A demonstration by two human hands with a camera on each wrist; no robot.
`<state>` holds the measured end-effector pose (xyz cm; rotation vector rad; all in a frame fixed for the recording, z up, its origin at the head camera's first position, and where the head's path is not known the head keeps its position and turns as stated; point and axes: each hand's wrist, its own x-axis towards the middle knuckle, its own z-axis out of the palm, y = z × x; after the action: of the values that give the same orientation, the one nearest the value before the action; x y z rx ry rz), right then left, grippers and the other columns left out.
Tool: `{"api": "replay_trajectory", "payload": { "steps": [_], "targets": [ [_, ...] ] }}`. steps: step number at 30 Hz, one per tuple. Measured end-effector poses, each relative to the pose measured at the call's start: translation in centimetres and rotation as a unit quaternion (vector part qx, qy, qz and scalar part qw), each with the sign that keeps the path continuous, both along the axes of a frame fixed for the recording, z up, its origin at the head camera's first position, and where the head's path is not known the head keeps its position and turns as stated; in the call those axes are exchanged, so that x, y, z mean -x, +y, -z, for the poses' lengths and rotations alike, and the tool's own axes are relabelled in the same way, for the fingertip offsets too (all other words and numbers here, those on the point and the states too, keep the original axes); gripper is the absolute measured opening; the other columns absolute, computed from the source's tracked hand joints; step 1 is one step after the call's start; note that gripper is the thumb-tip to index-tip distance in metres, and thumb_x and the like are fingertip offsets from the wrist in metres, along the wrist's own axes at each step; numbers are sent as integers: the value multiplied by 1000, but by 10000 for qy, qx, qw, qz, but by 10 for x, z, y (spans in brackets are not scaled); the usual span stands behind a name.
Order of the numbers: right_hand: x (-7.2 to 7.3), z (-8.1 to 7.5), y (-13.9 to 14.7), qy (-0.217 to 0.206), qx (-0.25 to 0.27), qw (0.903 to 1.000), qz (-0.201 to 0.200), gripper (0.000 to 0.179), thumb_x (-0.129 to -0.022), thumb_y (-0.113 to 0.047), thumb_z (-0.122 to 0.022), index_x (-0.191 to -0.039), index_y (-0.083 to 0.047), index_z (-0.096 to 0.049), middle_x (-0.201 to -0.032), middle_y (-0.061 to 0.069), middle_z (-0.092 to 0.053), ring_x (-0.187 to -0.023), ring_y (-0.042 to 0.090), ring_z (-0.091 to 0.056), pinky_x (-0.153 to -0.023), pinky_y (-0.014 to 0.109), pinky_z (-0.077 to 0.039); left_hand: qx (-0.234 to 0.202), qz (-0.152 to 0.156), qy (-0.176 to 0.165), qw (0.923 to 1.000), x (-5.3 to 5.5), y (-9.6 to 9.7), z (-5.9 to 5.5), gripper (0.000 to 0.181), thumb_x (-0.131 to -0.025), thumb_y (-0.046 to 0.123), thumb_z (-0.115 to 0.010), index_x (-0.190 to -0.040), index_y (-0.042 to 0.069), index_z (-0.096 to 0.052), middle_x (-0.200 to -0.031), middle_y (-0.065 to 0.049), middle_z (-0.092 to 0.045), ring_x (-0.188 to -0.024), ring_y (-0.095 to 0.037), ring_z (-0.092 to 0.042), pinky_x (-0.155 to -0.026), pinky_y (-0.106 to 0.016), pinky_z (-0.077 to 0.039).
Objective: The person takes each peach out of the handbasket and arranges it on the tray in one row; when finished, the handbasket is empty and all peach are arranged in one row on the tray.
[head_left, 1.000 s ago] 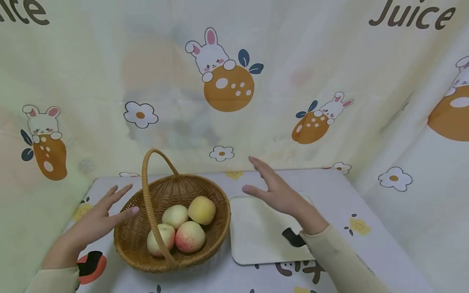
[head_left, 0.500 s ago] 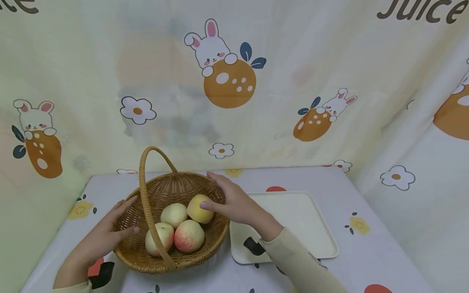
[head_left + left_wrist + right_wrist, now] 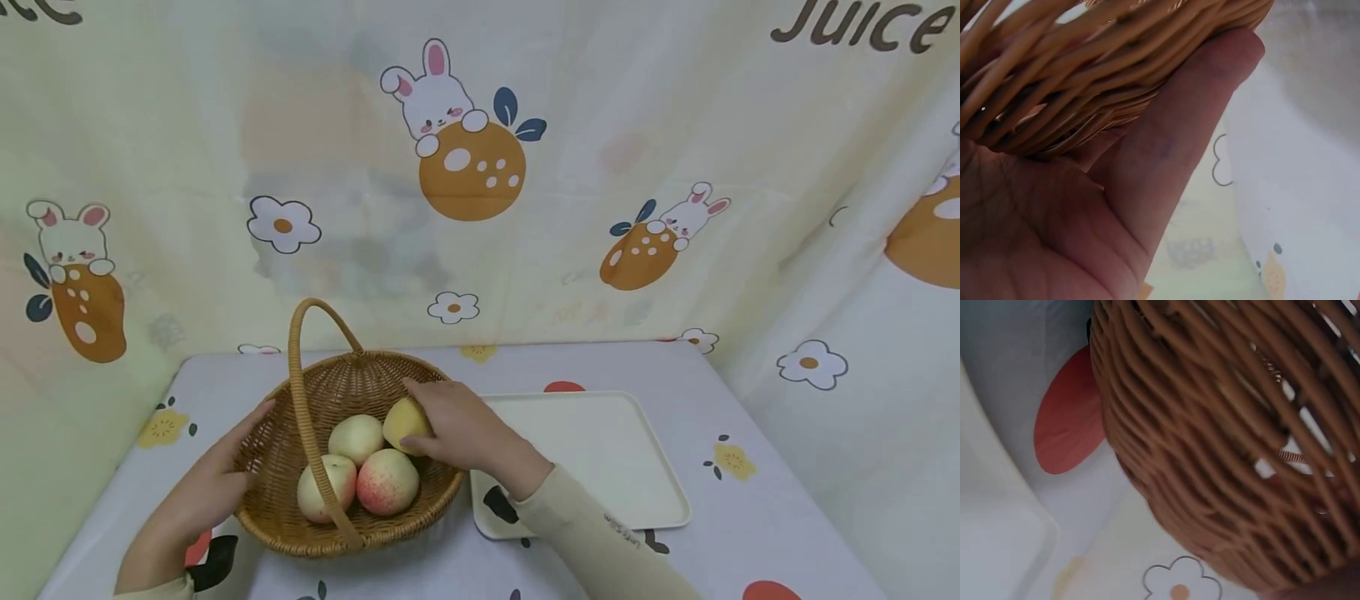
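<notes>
A tan wicker basket (image 3: 352,550) with a tall arched handle (image 3: 297,367) holds a yellow peach (image 3: 403,423), a pale one (image 3: 356,439) and two pink-blushed peaches (image 3: 387,482). My left hand (image 3: 212,487) grips the basket's left side; in the left wrist view its palm lies close under the wicker, with one digit along the outer weave. Reaching in over the right rim, my right hand (image 3: 465,429) has thumb and fingers around the yellow peach and hides its right part. The right wrist view shows mostly the basket's outer wall (image 3: 1210,425).
A white rectangular tray (image 3: 615,458) lies just right of the basket, partly behind my right sleeve. The table (image 3: 757,533) wears a printed cloth. Behind it and at both sides hang pale curtains (image 3: 360,275) with rabbit prints.
My right hand has come left from above the tray into the basket, closing around the yellow peach. My left hand has moved in against the basket's left side. The basket stays in place.
</notes>
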<state>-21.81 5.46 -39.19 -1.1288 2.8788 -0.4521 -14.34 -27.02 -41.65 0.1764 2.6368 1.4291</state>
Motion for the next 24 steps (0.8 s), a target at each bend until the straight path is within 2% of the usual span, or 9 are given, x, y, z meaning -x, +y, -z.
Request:
{"api": "replay_trajectory", "payload": {
  "steps": [2,5,9,13,16,20,24],
  "targets": [
    [-1,2,-4,356,-523,9980,22,77,-93,-45,-69,-150,0,-44,-142,12,-58,-131,24,-54,-114,40,-35,-34,19,-6,10000,-1,0,0,95,-79,-18,-47,-164,11,-13,-164,-28,-12,-146,-53,-10,-106,-75,-23],
    [-2,4,-10,866,-1205,9889,115,74,-90,-48,-71,-144,-1,-53,-131,9,-65,-122,21,-60,-113,36,-36,-32,82,25,10000,-2,1,-1,94,-79,-18,-46,-163,9,-13,-164,-28,-11,-147,-52,-9,-107,-75,-19],
    [-4,6,-14,1106,-1614,9804,248,73,-87,-50,-74,-140,-4,-55,-116,5,-71,-113,18,-64,-114,35,-34,70,139,38,9999,-1,1,-2,95,-79,-17,-46,-163,9,-12,-164,-29,-11,-147,-53,-8,-108,-75,-18],
    [-5,6,-18,1085,-1591,9809,271,68,-83,-48,-77,-135,-8,-56,-105,1,-71,-103,16,-67,-111,37,-37,210,132,18,9997,-1,0,-4,96,-78,-16,-46,-164,10,-11,-163,-30,-12,-146,-55,-10,-107,-75,-19],
    [-4,7,-21,957,-1490,9840,213,67,-77,-42,-83,-132,-13,-57,-109,-1,-69,-98,15,-66,-98,39,-44,384,123,28,9992,0,-1,-8,95,-79,-15,-47,-164,10,-13,-162,-31,-15,-145,-56,-14,-106,-75,-22],
    [-1,12,-23,788,-1370,9873,164,69,-70,-34,-90,-127,-17,-56,-112,-3,-67,-95,17,-66,-80,36,-46,532,161,65,9984,2,1,-12,94,-79,-13,-49,-163,9,-15,-162,-30,-18,-144,-55,-17,-106,-73,-25],
    [2,15,-22,917,-1206,9884,68,69,-64,-41,-92,-118,-18,-57,-97,-6,-66,-85,15,-65,-74,35,-48,528,209,25,9984,3,4,-15,94,-78,-14,-48,-163,9,-14,-163,-30,-16,-144,-57,-16,-106,-75,-25]
  ]
}}
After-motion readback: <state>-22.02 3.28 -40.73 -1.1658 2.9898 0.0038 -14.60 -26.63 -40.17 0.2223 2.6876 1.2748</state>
